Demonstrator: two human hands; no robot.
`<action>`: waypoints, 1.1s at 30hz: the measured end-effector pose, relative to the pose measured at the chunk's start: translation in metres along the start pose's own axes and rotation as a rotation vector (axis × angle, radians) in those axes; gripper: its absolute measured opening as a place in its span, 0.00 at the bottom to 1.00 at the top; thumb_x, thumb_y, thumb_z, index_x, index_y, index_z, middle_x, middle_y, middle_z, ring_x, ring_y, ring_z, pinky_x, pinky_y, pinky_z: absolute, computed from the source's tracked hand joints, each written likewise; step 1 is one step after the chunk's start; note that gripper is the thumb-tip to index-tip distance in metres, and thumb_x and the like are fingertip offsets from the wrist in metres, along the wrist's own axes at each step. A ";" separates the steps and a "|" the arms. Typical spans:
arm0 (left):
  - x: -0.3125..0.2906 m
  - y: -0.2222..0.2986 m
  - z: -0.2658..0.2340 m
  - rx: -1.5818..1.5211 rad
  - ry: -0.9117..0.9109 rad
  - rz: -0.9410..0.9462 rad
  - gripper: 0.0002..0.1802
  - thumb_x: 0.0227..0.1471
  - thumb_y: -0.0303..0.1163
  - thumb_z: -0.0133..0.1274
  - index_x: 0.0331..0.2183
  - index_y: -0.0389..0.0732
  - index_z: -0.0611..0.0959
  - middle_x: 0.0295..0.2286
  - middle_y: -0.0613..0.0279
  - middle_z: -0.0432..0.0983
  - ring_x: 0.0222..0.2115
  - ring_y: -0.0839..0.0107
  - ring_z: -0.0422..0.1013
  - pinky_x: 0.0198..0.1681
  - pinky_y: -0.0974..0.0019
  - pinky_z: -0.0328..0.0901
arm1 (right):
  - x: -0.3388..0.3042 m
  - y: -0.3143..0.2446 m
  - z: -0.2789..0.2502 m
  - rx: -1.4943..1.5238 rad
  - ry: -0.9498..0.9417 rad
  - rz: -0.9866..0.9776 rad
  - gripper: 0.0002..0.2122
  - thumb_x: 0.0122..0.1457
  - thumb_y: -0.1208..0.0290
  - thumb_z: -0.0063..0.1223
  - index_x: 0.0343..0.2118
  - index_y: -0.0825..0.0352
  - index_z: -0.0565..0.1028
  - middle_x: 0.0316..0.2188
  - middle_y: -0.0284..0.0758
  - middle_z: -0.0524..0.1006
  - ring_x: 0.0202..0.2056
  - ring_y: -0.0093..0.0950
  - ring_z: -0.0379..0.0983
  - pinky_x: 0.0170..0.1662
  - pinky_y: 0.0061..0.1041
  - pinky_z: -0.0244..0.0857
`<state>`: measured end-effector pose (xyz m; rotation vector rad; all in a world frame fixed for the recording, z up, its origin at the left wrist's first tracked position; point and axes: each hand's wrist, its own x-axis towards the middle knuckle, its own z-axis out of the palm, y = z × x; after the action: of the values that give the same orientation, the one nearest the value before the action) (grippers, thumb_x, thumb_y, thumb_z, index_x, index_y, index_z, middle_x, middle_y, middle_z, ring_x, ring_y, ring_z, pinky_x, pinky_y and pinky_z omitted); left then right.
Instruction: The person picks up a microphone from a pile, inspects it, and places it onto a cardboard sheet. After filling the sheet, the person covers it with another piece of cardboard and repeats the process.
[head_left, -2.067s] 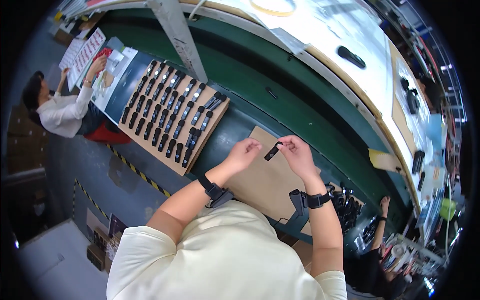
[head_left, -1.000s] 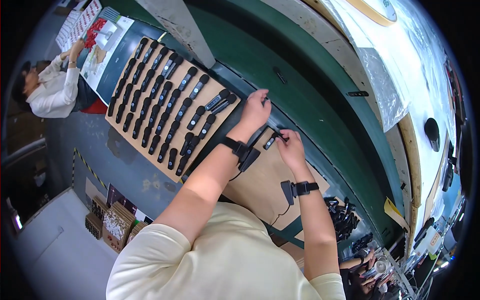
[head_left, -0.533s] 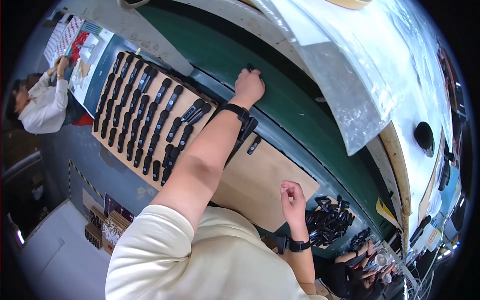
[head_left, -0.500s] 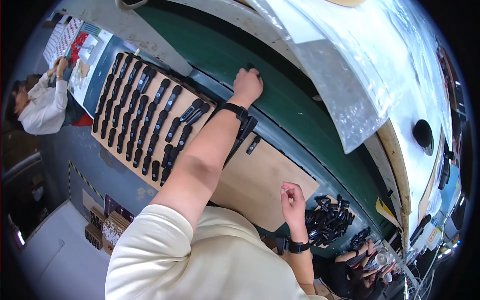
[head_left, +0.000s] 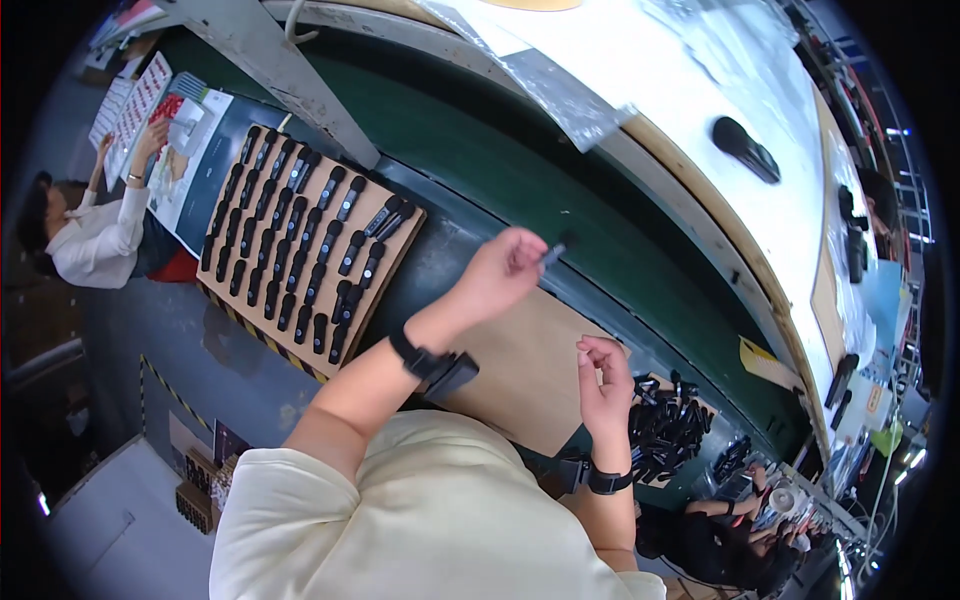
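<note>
Occupying the far left was a co-worker [head_left: 95, 240] in a white top, arms reaching over a white sheet [head_left: 143, 98] dotted with red and a cluster of red parts [head_left: 168, 108]. Next came a brown board [head_left: 393, 260], slanted, bearing rows of black microphone-shaped pieces [head_left: 330, 242], many with a pale round mark. A grey metal post [head_left: 285, 75] rose behind it. Right of the board lay the dark green worktop [head_left: 435, 235].

Left hand [head_left: 505, 268], black device strapped at the wrist: thumb and fingers pinched one small black piece [head_left: 562, 246], smeared by motion, at the fingertips near the far edge of a flat brown sheet [head_left: 520, 375]. Clear plastic film [head_left: 592, 115] hung over the front of the raised white shelf [head_left: 660, 75].

Right hand [head_left: 605, 385], likewise banded: released, fingers loosely curved, thumb apart, over the brown sheet's right end. Just beyond was a heap of black pieces [head_left: 668, 425]. Lower right, a second co-worker [head_left: 700, 540] wore dark clothing. On the shelf lay a black microphone-shaped object [head_left: 745, 150]; below its edge showed a yellow flap [head_left: 768, 362].
</note>
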<state>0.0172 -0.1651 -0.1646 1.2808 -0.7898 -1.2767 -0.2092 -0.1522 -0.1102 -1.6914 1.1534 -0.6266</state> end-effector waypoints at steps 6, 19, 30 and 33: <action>-0.086 0.080 0.011 0.133 -0.251 0.184 0.17 0.50 0.18 0.53 0.44 0.36 0.76 0.35 0.64 0.73 0.36 0.78 0.69 0.40 0.73 0.65 | -0.022 -0.054 -0.011 0.345 0.085 -0.005 0.11 0.58 0.80 0.53 0.45 0.70 0.73 0.37 0.31 0.74 0.34 0.18 0.67 0.38 0.18 0.63; -0.167 0.131 0.039 0.243 -0.404 0.390 0.13 0.48 0.27 0.61 0.38 0.34 0.80 0.34 0.57 0.77 0.35 0.68 0.73 0.41 0.67 0.66 | -0.089 -0.109 -0.025 0.302 0.109 -0.415 0.16 0.51 0.80 0.62 0.44 0.73 0.74 0.36 0.37 0.75 0.36 0.26 0.71 0.40 0.22 0.66; -0.180 0.134 0.041 0.407 -0.326 0.681 0.15 0.44 0.24 0.62 0.37 0.35 0.80 0.30 0.56 0.78 0.30 0.64 0.74 0.35 0.66 0.67 | -0.111 -0.123 -0.026 0.252 0.126 -0.367 0.15 0.50 0.80 0.63 0.42 0.73 0.75 0.34 0.39 0.76 0.36 0.27 0.72 0.40 0.23 0.66; -0.183 0.136 0.042 0.436 -0.282 0.737 0.16 0.43 0.23 0.62 0.38 0.35 0.81 0.31 0.56 0.78 0.30 0.63 0.74 0.35 0.66 0.67 | -0.112 -0.125 -0.025 0.243 0.111 -0.329 0.15 0.50 0.81 0.63 0.42 0.73 0.75 0.35 0.39 0.76 0.35 0.27 0.72 0.40 0.23 0.66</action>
<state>-0.0268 -0.0231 0.0133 0.9812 -1.6293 -0.6994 -0.2257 -0.0504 0.0244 -1.6627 0.8384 -1.0334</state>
